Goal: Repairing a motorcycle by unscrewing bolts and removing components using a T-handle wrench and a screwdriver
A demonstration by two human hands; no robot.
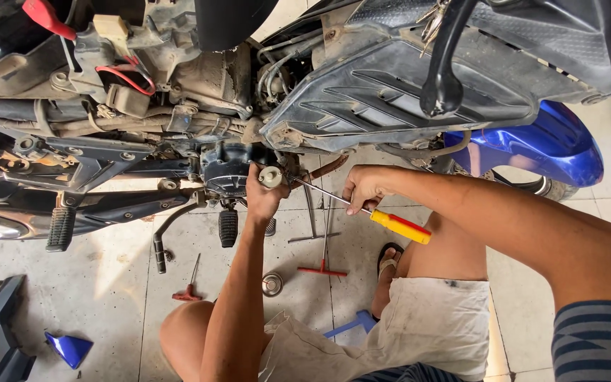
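My left hand (262,199) reaches up under a stripped motorcycle (199,92) and holds a small round pale part (271,177) against the engine's underside. My right hand (365,188) grips a screwdriver with a yellow and red handle (400,226). Its thin metal shaft (316,189) points left toward the round part. A dark engine block (226,170) sits just left of my left hand. I squat on the floor, knees on either side of my arms.
On the tiled floor lie two red T-handle tools (322,269) (189,291), a metal T-bar (311,226) and a small metal cup (271,284). Blue fairing pieces (68,348) rest at lower left. Footpegs (60,228) and a blue front fender (553,145) jut out.
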